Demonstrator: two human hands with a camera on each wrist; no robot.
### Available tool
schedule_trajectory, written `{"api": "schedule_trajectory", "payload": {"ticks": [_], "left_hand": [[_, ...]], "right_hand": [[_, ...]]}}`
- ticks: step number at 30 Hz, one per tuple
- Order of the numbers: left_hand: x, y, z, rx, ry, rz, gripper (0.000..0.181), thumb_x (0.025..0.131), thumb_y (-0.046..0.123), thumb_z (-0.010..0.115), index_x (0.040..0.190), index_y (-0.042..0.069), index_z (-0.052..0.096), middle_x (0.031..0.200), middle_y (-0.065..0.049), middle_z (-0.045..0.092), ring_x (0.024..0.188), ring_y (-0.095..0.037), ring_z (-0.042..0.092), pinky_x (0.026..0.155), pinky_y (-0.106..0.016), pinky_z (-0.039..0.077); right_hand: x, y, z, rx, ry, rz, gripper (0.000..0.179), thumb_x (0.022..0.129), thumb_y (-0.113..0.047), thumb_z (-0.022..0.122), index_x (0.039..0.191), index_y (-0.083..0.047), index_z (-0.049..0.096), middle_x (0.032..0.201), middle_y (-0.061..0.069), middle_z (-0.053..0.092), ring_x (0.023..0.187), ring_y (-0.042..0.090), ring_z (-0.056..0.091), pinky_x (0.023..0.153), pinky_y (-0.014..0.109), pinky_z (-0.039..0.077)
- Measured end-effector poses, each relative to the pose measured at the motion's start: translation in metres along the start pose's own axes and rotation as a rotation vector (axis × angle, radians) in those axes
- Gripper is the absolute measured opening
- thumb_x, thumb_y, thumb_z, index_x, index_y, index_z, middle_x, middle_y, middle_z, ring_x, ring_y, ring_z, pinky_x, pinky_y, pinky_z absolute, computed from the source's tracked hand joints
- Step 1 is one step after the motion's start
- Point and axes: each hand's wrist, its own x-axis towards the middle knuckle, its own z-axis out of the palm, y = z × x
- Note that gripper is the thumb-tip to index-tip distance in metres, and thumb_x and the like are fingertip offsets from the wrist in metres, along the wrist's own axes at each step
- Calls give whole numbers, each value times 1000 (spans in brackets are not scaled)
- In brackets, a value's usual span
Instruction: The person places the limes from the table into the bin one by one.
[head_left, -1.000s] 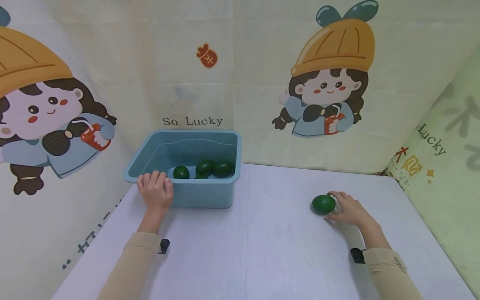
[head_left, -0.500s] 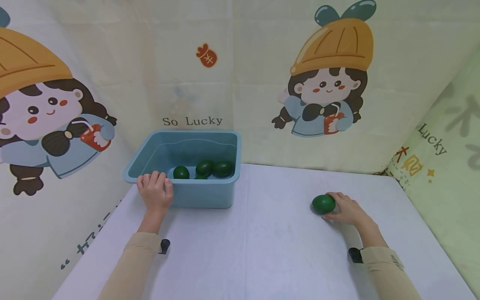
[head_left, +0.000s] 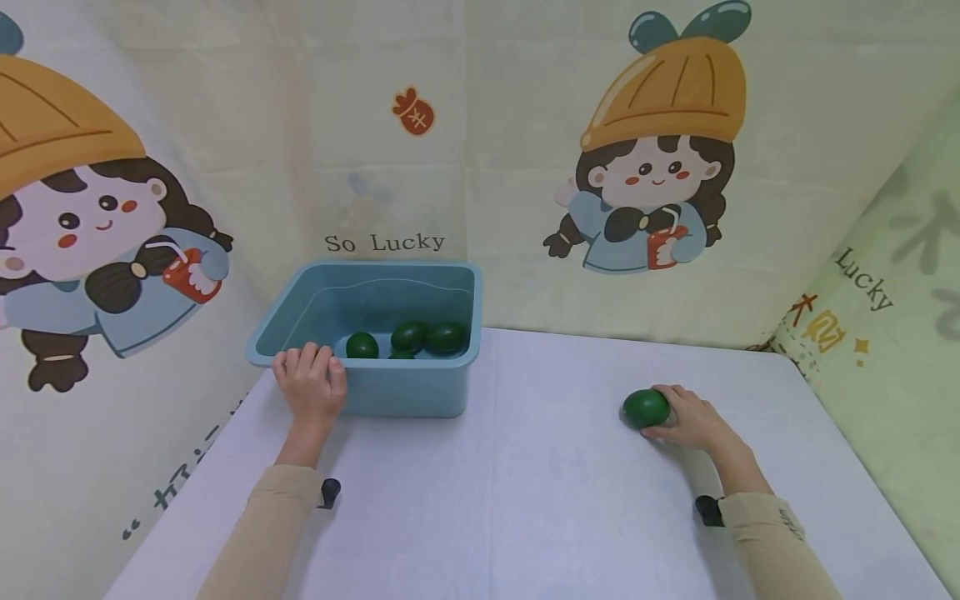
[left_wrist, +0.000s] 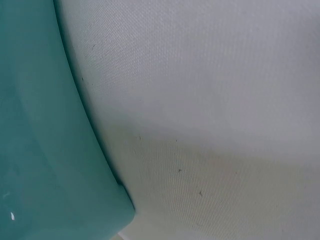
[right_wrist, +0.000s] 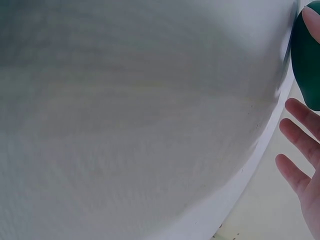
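Note:
On the right of the table, my right hand (head_left: 693, 423) grips a glossy dark green avocado (head_left: 645, 409), thumb on the near side and fingers on the far side. In the right wrist view, the thumb lies on the avocado (right_wrist: 307, 60) while several fingertips (right_wrist: 292, 167) extend below it. My left hand (head_left: 310, 385) holds the front rim of a blue plastic bin (head_left: 405, 387), fingers hooked over the edge. Several more green avocados (head_left: 409, 337) lie inside, one mostly hidden behind the front wall. The left wrist view shows the bin's side (left_wrist: 45, 125) but not the hand.
A white cloth covers the table (head_left: 525, 500). The bin stands at the back left, close to a printed fabric backdrop (head_left: 510, 167). Another printed cloth (head_left: 900, 350) hangs along the right side.
The right hand has moved slightly left, and its thumb and fingers have closed around the avocado. The left hand and the bin have stayed put.

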Motion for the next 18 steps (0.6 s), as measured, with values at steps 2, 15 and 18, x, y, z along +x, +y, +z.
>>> {"api": "schedule_trajectory", "payload": {"ticks": [2,15,18], "left_hand": [[0,-1,0,-1,2,2,29,77,19,38,72,-6,53,72,-21,50,72,-37,39,81,-54,28],[0,-1,1,9,27,27,25,76,16,41,70,-5,52,70,-21,49,69,-37,39,79,-54,28],[1,-1,1,8,26,25,31,81,20,38,70,-5,52,70,-21,49,69,-37,39,79,-54,28]], "right_hand": [[0,-1,0,-2,0,6,81,68,-44,73,126,4,42,121,28,46,111,46,42,87,64,31],[1,-6,-2,-70,9,19,83,68,-51,70,125,4,46,119,27,49,108,44,46,84,61,35],[2,-6,-2,-89,22,16,83,67,-53,70,123,4,47,118,26,50,107,43,47,83,61,35]]}}
